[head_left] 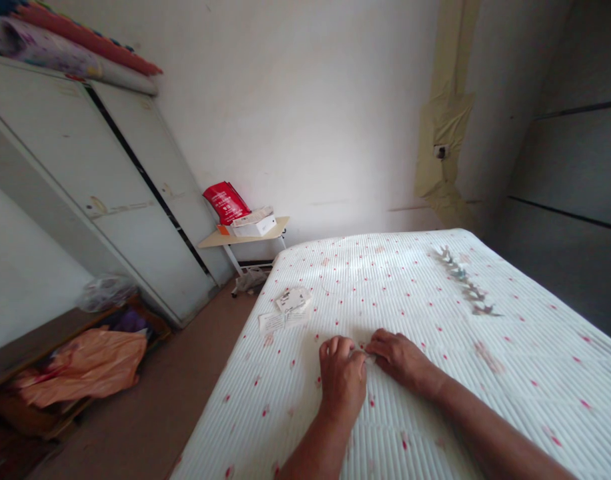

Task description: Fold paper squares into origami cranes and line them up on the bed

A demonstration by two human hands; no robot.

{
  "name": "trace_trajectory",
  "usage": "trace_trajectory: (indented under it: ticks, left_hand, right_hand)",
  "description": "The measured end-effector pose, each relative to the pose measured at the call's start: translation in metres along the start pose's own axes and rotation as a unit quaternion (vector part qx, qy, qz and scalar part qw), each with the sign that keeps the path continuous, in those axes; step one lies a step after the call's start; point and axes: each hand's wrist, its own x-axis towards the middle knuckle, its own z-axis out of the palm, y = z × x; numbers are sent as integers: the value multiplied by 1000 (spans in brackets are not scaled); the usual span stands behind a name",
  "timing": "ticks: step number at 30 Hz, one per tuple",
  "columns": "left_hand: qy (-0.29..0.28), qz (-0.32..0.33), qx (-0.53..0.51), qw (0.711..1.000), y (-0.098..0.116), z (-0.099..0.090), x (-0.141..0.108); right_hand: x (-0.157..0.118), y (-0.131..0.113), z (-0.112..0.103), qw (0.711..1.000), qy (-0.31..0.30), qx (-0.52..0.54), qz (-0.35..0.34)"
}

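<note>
Both hands, left hand [341, 377] and right hand [398, 357], are pinching one small white item [366, 358] between their fingertips on the mattress [435, 320].

The bed [435, 373] occupies the centre and right of the view. Both hands are placed on it near its front edge, the left hand [341, 377] just left of the right hand [398, 357], fingertips touching. A stack of paper cards [288, 308] is located on the bed, behind and to the left of the hands. A small side table [245, 239] is positioned behind the bed's far left corner, against the wall; boxes [253, 225] are set on it. A wardrobe [110, 193] is situated to the left, with folded bedding [60, 47] on top. A bag [85, 367] lies on the floor, left of the bed.
</note>
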Motion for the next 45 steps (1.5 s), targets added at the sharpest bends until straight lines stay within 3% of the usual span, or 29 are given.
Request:
trace_trajectory:
  ticks: [8, 16, 24, 39, 45]
  left_hand:
    - [8, -1, -21, 1000, -6, 3, 0]
    - [-6, 24, -57, 998, -8, -5, -5]
    - [-2, 24, -56, 998, -12, 1, -2]
    - [2, 48, -57, 997, -19, 4, -2]
    - [4, 47, -62, 997, -21, 6, -1]
  right_hand:
    - [-3, -4, 0, 998, -13, -55, -15]
    - [-7, 2, 7, 997, 21, -51, -62]
    - [-5, 6, 13, 993, 51, -36, -98]
    - [-3, 3, 10, 997, 25, 31, -72]
    - [-2, 2, 16, 997, 38, -1, -67]
